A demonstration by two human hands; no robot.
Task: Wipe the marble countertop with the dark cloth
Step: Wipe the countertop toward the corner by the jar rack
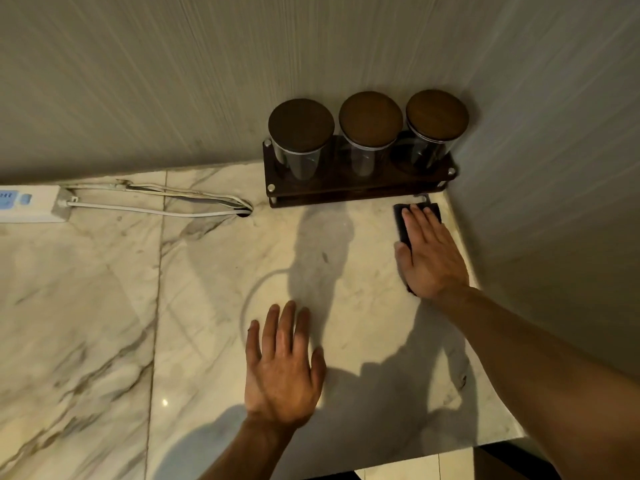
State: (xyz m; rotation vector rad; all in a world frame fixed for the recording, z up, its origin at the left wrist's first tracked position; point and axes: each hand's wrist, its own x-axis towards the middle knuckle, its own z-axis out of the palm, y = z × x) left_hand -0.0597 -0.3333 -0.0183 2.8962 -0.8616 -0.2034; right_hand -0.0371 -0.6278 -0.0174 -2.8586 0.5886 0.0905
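Observation:
The marble countertop (104, 289) is pale with grey veins and fills the lower view. A dark cloth (401, 220) lies flat on it near the far right corner, mostly covered by my right hand (429, 254), which presses on it palm down with fingers stretched out. Only the cloth's far left part and a sliver by the wrist show. My left hand (282, 365) rests flat on the marble nearer to me, fingers apart, holding nothing.
A dark wooden rack (360, 192) with three glass jars (370, 133) under wooden lids stands against the back wall, just beyond the cloth. A white power strip (27, 204) and its cables (156, 202) lie at the far left. A wall bounds the right side.

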